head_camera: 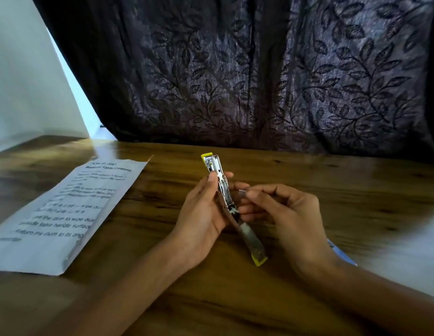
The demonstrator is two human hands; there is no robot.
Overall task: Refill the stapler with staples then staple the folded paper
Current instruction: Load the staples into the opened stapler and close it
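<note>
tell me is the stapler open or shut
Open: the stapler is swung apart in the left hand, its metal channel exposed.

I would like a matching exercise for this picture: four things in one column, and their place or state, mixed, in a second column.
Things:
1. stapler
2. folded paper
3. strip of staples
4. curtain

Places or states:
A. hangs behind the table
B. pinched in the right hand
C. swung open, held in the left hand
D. lies flat on the table, left of both hands

Pairs: 1-C, 2-D, 3-B, 4-A
</note>
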